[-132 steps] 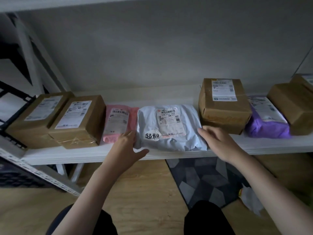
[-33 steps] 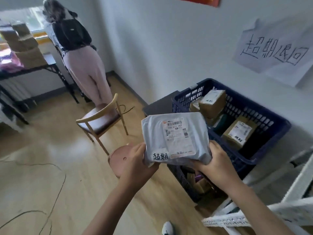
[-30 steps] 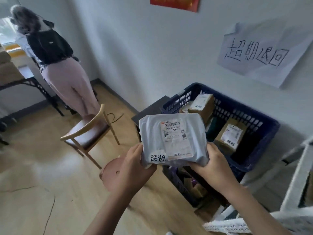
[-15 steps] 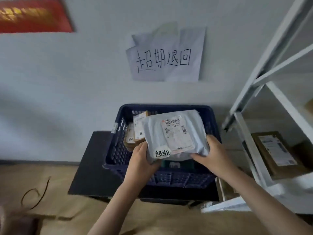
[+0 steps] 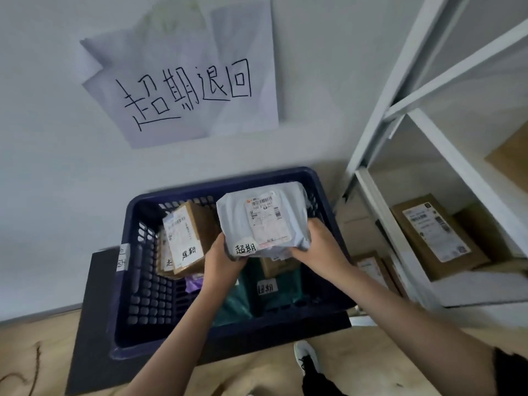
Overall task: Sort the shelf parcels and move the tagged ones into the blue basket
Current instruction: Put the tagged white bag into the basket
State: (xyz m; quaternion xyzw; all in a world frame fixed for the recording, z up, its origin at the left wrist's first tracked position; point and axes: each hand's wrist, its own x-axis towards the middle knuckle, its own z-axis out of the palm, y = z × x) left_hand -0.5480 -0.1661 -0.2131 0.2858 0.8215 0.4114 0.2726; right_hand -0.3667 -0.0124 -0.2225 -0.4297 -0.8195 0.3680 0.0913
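A grey plastic mailer parcel (image 5: 245, 221) with a shipping label and a handwritten white tag hangs over the open blue basket (image 5: 134, 281). My left hand (image 5: 221, 260) grips its lower left corner by the tag. My right hand (image 5: 320, 248) grips its lower right edge. Inside the basket lie tagged cardboard boxes (image 5: 185, 238) leaning at the left, a dark green mailer (image 5: 274, 292) with a tag, and a purple parcel (image 5: 193, 285) low down.
A handwritten paper sign (image 5: 185, 81) hangs on the wall above the basket. A white metal shelf rack (image 5: 400, 218) stands at the right with cardboard boxes (image 5: 434, 235) on it. The basket sits on a dark low stand (image 5: 91, 324). A shoe (image 5: 304, 352) shows on the wooden floor.
I carried the grey parcel from the shelf across to the basket. Since half a second ago the view has closed in and the parcel is over the basket's inside.
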